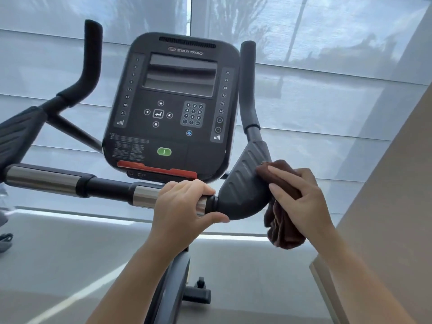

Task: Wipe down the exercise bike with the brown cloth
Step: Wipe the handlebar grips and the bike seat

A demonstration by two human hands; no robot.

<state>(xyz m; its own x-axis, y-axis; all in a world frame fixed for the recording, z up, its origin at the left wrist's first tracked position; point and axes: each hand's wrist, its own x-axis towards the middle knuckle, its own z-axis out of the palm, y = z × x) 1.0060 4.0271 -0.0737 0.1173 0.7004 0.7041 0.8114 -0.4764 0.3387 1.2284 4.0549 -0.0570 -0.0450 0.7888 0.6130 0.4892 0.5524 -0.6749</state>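
The exercise bike fills the head view, its dark console standing upright in the middle above a chrome and black handlebar. My left hand grips the handlebar's chrome section just left of the ribbed right elbow pad. My right hand holds the brown cloth against the pad's right edge, fingers curled over the cloth. Part of the cloth hangs loose below the hand. The right upright grip rises behind the pad.
The left upright grip and left elbow pad stand at the left. Shaded windows lie behind the bike. A beige wall comes close on the right. The bike's post and base foot stand on grey floor below.
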